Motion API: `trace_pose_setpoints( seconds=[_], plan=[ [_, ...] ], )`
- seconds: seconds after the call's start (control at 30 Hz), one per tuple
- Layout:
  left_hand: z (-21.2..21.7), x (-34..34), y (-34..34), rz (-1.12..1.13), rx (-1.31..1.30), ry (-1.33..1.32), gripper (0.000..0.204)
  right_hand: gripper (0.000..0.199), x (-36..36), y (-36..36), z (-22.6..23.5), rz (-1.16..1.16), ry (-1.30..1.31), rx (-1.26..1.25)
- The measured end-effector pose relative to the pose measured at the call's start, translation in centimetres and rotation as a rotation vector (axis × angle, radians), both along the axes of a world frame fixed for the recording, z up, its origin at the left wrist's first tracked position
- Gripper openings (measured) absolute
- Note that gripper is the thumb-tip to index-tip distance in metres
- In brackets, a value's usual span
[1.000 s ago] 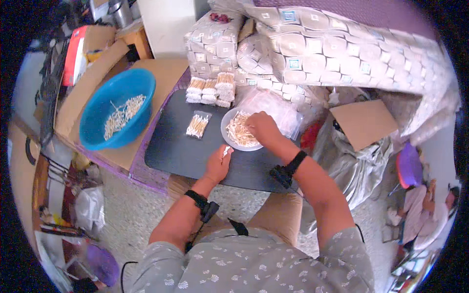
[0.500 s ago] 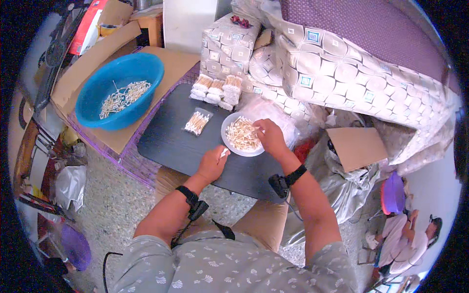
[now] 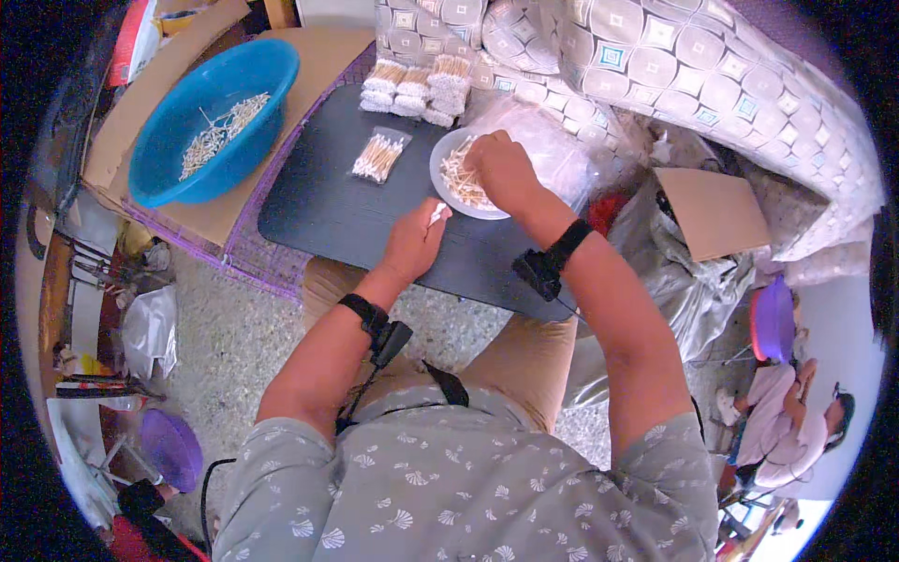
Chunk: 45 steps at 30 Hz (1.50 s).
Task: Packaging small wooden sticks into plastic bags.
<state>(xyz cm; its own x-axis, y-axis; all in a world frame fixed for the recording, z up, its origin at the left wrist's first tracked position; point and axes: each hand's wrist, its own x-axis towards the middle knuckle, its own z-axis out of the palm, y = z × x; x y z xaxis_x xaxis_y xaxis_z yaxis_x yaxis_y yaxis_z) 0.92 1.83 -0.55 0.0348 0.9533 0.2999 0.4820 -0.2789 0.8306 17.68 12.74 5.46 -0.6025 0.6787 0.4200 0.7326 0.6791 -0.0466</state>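
Observation:
A white round bowl (image 3: 436, 167) of loose cotton swabs (image 3: 458, 180) stands on a dark tabletop. My right hand (image 3: 506, 173) reaches over its right side, fingers curled down among the swabs. The fingertips are hidden, so what they pinch does not show. Just below the bowl's near left rim, my left hand (image 3: 415, 242) is closed around a few cotton swabs, their white tips (image 3: 436, 214) poking out at the top. To the left of the bowl lies a clear packet of cotton swabs (image 3: 380, 155). Several more swab packets (image 3: 412, 89) are stacked at the table's far edge.
A large blue basin (image 3: 281, 80) with more swabs sits on cardboard (image 3: 323, 47) at the left. Clear plastic bags (image 3: 534, 140) lie beyond the bowl. A cardboard piece (image 3: 716, 214) rests on a grey sack to the right. Another person (image 3: 782, 426) sits at far right.
The whole view has shifted, with the table appearing higher. My right hand has moved from the bowl's right rim further in over the swabs. My left hand still grips its swabs.

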Motion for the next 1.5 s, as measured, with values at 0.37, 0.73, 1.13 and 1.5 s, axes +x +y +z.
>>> trace_pose_setpoints(
  seconds=[0.37,0.73,1.13,1.5],
  plan=[
    [-0.1,-0.4,-0.2,0.012,0.102,0.048,0.023,0.014,0.7,-1.9,3.4,0.14,0.202,0.09],
    [-1.2,-0.8,0.5,0.03,0.017,-0.185,0.026,0.017,-0.8,-14.1,0.1,-0.127,0.738,-0.893],
    [-0.9,-1.0,0.2,-0.016,-0.001,-0.237,0.026,0.015,-1.8,-12.5,-5.6,-0.119,1.046,-0.85],
    [-1.0,-1.1,0.0,-0.011,-0.026,-0.173,0.023,0.011,-2.4,-12.0,-6.0,-0.169,1.022,-0.681]
  ],
)
